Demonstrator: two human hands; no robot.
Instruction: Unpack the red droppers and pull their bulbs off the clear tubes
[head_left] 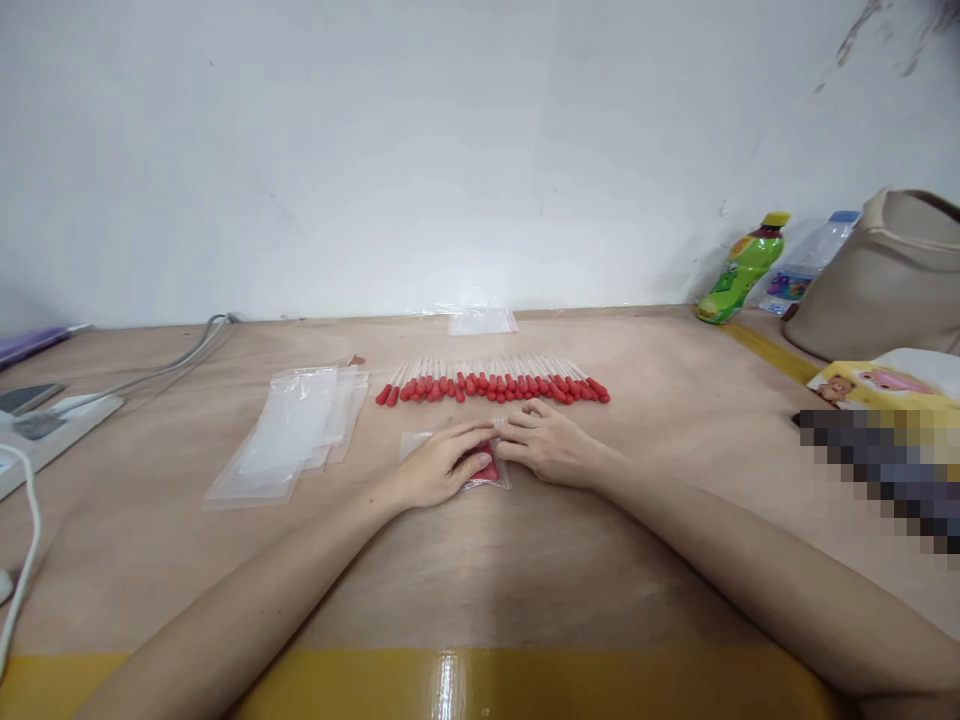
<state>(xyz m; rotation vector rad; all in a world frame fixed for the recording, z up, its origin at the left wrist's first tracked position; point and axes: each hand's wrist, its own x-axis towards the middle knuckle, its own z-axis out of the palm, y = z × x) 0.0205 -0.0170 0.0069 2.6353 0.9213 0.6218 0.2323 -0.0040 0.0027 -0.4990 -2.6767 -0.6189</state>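
Note:
My left hand [439,462] and my right hand [546,443] rest side by side on the wooden table [660,470], fingers pressed together on a small clear plastic bag [480,470] that has red-tipped pieces inside. The bag lies flat under my fingertips and is partly hidden by them. Just beyond my hands runs a long row of several red-bulbed clear droppers [495,384], laid side by side with the red ends toward me. A stack of empty clear bags [292,432] lies to the left of my left hand.
A power strip with grey cables [45,425] sits at the far left. At the back right stand a green bottle [741,270], a clear water bottle [806,262] and a beige bag [885,280]. A yellow packet [885,385] lies at the right. Another clear bag [481,321] lies by the wall.

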